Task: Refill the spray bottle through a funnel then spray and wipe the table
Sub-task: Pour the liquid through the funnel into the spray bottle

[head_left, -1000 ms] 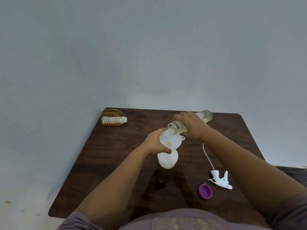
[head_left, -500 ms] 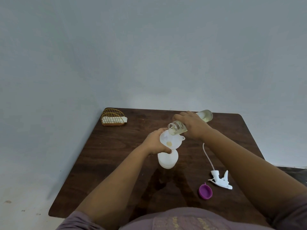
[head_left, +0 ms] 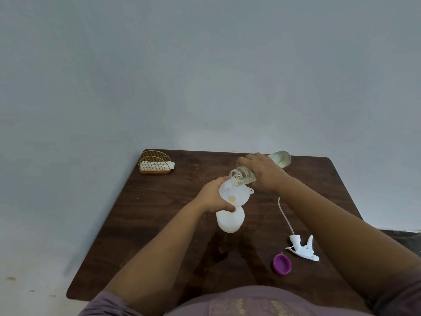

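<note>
Two hands work over the white spray bottle (head_left: 230, 221), which stands a little right of the frame's centre on the dark wooden table (head_left: 159, 224). A white funnel (head_left: 234, 193) sits in the bottle's neck, its bowl tipped toward the camera, with a small yellowish pool at the bottom of the bowl and a little tab with a hole at its right rim. The left hand (head_left: 213, 197) is curled round the bottle's neck just under the funnel, thumb on the near side. The right hand (head_left: 264, 172) grips a clear glass bottle (head_left: 242, 176) holding pale yellow liquid; that bottle lies nearly level, its base (head_left: 282, 158) pointing to the upper right and its open mouth over the funnel's far rim. Whether liquid is running from the mouth cannot be told.

To the lower right of the spray bottle, under the right forearm, the white trigger sprayer head (head_left: 304, 248) lies on the table, its thin dip tube (head_left: 284, 216) trailing up toward the right wrist. Just left of and below the sprayer head lies a purple cap (head_left: 282, 263), hollow side up. At the table's far left corner stands a gold wire napkin holder (head_left: 155, 162) with white napkins in it. A pale grey-blue wall (head_left: 205, 76) fills the upper half of the frame, and a mauve garment (head_left: 227, 302) shows along the bottom edge.
</note>
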Tool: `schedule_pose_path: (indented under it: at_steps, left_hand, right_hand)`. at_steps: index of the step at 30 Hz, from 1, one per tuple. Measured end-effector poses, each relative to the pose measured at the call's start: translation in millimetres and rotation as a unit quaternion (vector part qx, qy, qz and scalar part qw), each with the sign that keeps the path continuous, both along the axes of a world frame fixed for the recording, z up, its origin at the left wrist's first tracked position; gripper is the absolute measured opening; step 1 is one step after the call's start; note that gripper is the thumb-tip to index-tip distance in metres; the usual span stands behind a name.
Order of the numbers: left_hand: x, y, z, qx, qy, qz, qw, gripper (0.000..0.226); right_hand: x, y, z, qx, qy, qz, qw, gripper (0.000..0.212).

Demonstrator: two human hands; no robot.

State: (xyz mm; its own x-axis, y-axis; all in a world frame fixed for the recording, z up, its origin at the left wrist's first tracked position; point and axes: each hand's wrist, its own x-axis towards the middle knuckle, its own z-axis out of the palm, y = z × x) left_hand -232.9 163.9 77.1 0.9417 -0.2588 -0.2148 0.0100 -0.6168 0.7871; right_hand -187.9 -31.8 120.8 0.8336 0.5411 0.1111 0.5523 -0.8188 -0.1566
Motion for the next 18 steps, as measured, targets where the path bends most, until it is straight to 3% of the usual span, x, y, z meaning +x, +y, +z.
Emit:
schedule_pose_path:
  at_steps: [18]
  left_hand:
    - [-0.3, 0.2, 0.2, 0.005, -0.01, -0.002, 1.0, 0.087]
  right_hand:
    - [-1.0, 0.7, 0.2, 0.003, 0.01, 0.001, 1.0, 0.049]
